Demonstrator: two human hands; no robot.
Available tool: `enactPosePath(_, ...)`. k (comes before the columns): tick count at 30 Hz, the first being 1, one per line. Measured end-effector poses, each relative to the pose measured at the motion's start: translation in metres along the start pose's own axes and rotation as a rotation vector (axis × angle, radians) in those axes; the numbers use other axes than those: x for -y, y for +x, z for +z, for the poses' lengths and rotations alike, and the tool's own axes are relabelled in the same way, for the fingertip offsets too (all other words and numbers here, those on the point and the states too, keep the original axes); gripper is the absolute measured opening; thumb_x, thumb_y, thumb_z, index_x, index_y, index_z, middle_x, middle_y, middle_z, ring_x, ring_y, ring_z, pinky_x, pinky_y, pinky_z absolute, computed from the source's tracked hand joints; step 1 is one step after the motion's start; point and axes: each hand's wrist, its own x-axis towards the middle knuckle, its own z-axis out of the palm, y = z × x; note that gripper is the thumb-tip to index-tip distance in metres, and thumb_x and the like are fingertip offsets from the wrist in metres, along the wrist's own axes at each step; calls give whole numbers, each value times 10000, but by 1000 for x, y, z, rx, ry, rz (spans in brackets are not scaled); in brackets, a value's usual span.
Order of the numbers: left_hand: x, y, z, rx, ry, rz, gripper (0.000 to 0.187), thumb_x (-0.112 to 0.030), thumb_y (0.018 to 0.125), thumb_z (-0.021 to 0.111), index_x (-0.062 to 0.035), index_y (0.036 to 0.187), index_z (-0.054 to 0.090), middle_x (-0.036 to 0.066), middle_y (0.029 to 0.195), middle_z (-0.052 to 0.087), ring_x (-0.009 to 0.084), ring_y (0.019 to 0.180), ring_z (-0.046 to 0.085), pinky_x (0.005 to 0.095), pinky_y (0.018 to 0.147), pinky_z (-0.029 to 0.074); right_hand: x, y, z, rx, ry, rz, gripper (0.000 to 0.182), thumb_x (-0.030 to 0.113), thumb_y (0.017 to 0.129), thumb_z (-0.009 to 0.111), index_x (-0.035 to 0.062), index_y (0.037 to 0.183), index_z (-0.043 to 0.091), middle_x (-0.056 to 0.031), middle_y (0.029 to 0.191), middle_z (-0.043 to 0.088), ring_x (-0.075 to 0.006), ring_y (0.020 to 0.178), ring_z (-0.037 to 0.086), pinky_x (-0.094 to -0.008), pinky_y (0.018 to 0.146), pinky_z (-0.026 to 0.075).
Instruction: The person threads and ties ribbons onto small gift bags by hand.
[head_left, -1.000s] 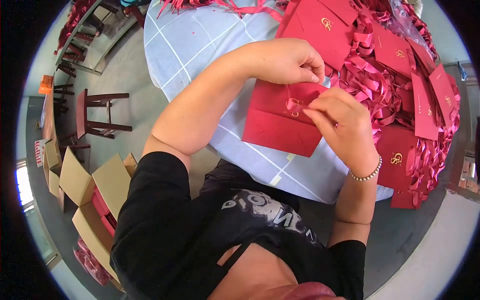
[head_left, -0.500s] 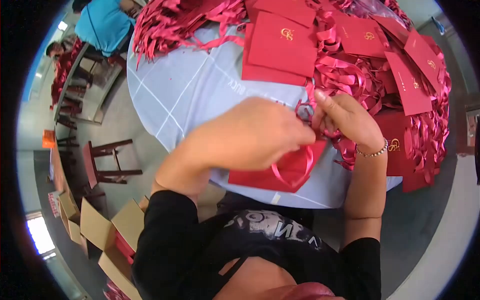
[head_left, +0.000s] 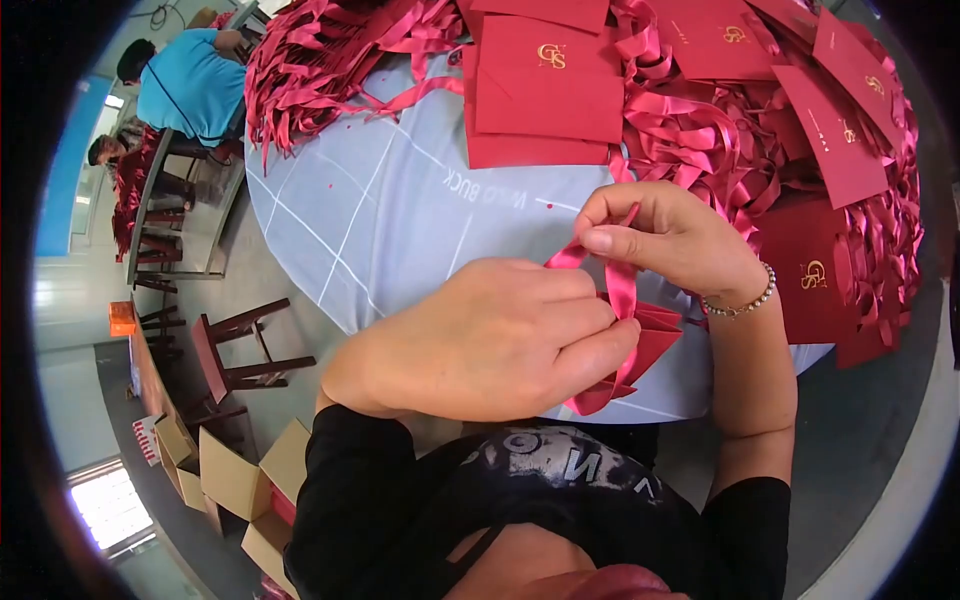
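Observation:
My left hand (head_left: 500, 340) is closed, its back toward me, with the fingertips pinching a pink ribbon (head_left: 621, 290). My right hand (head_left: 670, 240), wearing a beaded bracelet (head_left: 745, 300), pinches the upper part of the same ribbon between thumb and fingers. The ribbon runs in a loop between the two hands. Below them, a red paper bag (head_left: 655, 345) lies at the table's near edge, mostly hidden behind my left hand. Flat red bags with gold lettering (head_left: 550, 95) lie stacked just beyond my hands.
The table (head_left: 330, 220) has a grey-blue checked cloth. Heaps of ribboned red bags (head_left: 320, 70) cover its far side and right. A wooden stool (head_left: 245, 345) and an open cardboard box (head_left: 235, 470) stand at left. A person in a blue shirt (head_left: 195, 85) sits farther back.
My right hand has drawn the ribbon up, stretching it into clear view. My left hand has moved down and nearer, now covering more of the red bag. The view has shifted slightly.

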Motion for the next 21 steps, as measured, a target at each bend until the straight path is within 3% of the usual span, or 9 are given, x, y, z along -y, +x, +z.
enactPosePath(3, 6, 0, 5, -21, -14, -29, 279, -89, 763, 661, -74, 1039, 702, 54, 901, 703, 240, 763, 683, 324, 630, 541, -1, 2, -1, 10, -27, 33, 184, 218, 1000, 632, 53, 922, 656, 76, 778, 569, 5, 664, 452, -181, 575, 359)
enactPosePath(7, 19, 3, 14, -51, -161, -119, 223, -66, 816, 657, -60, 1034, 704, 69, 820, 697, 280, 711, 677, 359, 637, 538, -10, 11, -1, -342, -156, -38, 231, 232, 992, 637, 37, 869, 646, 74, 709, 528, -14, 660, 460, -221, 578, 389)
enactPosePath(10, 19, 8, 14, -26, -384, -165, 244, -30, 882, 619, -51, 1114, 693, 97, 769, 687, 301, 675, 673, 356, 641, 534, -24, 22, -30, -728, -261, -109, 261, 259, 990, 638, 52, 832, 645, 80, 672, 489, -1, 614, 417, -203, 521, 333)
enactPosePath(13, 17, 10, 22, -67, -470, -214, 259, -12, 915, 578, -48, 1150, 682, 99, 752, 682, 267, 679, 684, 334, 638, 528, -20, 16, -47, -616, -20, -102, 240, 271, 985, 650, 64, 864, 646, 78, 696, 509, -5, 610, 416, -193, 514, 324)
enactPosePath(16, 23, 12, 24, -64, -528, -330, 258, -13, 937, 555, -44, 1164, 673, 90, 731, 670, 220, 673, 681, 311, 639, 521, -11, 12, -28, -688, -28, -194, 240, 287, 972, 672, 59, 907, 635, 61, 713, 548, -17, 606, 430, -190, 522, 342)
enactPosePath(17, 27, 12, 24, -78, -513, -344, 254, -19, 943, 554, -43, 1167, 672, 85, 727, 667, 206, 670, 676, 303, 639, 519, -6, 13, -17, -764, -87, -195, 206, 289, 993, 647, 84, 988, 623, 83, 722, 539, 4, 552, 370, -182, 486, 279)
enactPosePath(20, 37, 12, 24, -88, -461, -396, 192, -45, 943, 583, -36, 1109, 678, 77, 718, 656, 180, 674, 657, 285, 643, 505, 4, 0, -15, -554, -286, -188, 190, 265, 993, 644, 77, 1007, 622, 55, 747, 591, -2, 578, 432, -182, 504, 320)
enactPosePath(21, 41, 11, 25, -72, -440, -418, 172, -51, 940, 592, -30, 1087, 679, 77, 717, 655, 178, 679, 657, 286, 644, 504, 1, -2, -17, -425, -361, -118, 172, 196, 1007, 611, 42, 1082, 616, 37, 756, 603, -14, 590, 481, -192, 517, 364)
